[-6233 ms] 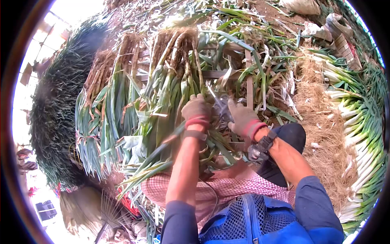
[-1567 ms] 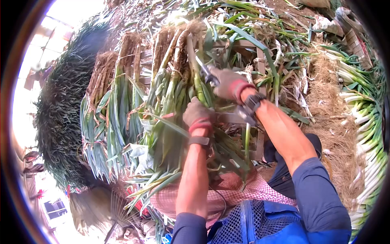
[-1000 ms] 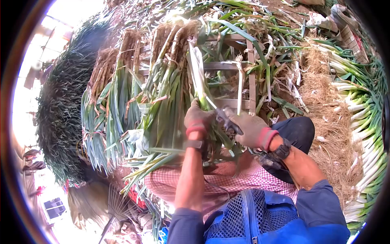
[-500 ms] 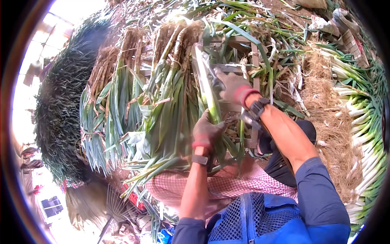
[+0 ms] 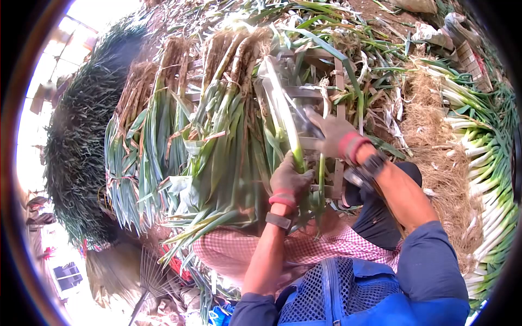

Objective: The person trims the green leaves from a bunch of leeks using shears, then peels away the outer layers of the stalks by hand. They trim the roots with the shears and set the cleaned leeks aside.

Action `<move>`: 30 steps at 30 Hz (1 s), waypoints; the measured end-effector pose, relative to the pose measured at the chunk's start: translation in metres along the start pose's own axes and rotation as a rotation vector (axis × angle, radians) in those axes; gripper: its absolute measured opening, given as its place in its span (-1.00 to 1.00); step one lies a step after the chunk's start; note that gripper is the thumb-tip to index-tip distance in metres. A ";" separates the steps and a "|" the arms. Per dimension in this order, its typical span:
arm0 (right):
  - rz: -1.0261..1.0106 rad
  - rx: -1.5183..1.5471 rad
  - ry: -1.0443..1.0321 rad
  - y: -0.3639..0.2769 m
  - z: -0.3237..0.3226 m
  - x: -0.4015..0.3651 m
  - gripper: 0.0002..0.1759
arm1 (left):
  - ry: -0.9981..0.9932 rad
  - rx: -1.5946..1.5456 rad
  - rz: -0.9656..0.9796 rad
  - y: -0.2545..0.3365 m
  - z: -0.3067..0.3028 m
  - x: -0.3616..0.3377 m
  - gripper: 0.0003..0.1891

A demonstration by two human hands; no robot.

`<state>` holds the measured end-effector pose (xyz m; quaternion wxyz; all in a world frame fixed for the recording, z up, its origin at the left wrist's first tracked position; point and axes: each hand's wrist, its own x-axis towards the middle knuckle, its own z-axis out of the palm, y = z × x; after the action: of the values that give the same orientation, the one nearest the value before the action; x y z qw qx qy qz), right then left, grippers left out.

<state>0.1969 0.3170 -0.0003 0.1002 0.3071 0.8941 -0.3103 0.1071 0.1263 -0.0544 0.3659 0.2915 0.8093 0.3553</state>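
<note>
Gripping the peeled stalk (image 5: 285, 111), the left hand's fingers (image 5: 290, 162) wrap its green part.

No readable text or labels

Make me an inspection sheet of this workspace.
Surface: slatted frame, partly covered by leaves.
Job's things: pale-stemmed leek; leeks with brown roots beside it.
Clutter: leaf scraps strewn around the frame.
Grippers: gloved left hand grips the leek; gloved right hand holds a blurred tool.
Cables: thin dark line below the right wrist; cable or hose, cannot tell.
Surroundings: row of white-stemmed leeks, rake.
</note>
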 end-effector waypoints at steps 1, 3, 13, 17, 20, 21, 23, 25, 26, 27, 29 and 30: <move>-0.015 0.008 -0.004 0.004 -0.001 -0.021 0.03 | 0.001 -0.003 0.005 0.005 0.004 -0.004 -0.29; -0.075 -0.005 0.023 0.019 0.005 -0.061 0.02 | 0.044 0.137 0.071 0.012 0.017 -0.013 -0.39; -0.081 -0.041 0.016 0.024 0.007 -0.088 -0.01 | -0.209 0.502 0.256 0.037 0.120 -0.084 -0.67; 0.153 -0.022 0.110 0.030 0.009 -0.071 0.04 | -0.114 0.468 0.333 0.042 0.117 -0.089 -0.66; 0.125 0.003 0.091 0.029 0.008 -0.071 0.02 | -0.345 0.337 0.239 0.031 0.085 -0.064 -0.42; 0.069 0.047 0.024 0.026 0.006 -0.074 0.03 | -0.451 0.210 0.170 0.033 0.061 -0.053 -0.36; 0.022 0.001 0.033 0.025 0.012 -0.073 0.05 | -0.228 0.222 0.180 0.023 0.027 -0.019 -0.61; 0.092 0.040 0.089 0.018 0.010 -0.068 0.08 | 0.114 0.019 0.226 0.011 -0.006 0.024 -0.72; 0.097 0.029 0.042 0.017 0.009 -0.063 0.07 | 0.242 0.113 0.262 -0.006 -0.019 0.057 -0.70; 0.097 0.028 0.044 0.016 0.012 -0.059 0.07 | 0.371 0.207 0.301 -0.017 -0.030 0.090 -0.67; -0.070 0.073 0.055 0.005 0.016 -0.052 0.05 | 0.461 0.501 0.266 -0.006 -0.051 0.127 -0.57; -0.011 0.095 0.001 -0.004 0.010 -0.048 0.06 | 0.461 0.499 0.264 -0.002 -0.054 0.142 -0.57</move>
<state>0.2327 0.2853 0.0117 0.0831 0.3067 0.8800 -0.3529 -0.0161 0.2098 -0.0844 0.0423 0.3859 0.8877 0.2474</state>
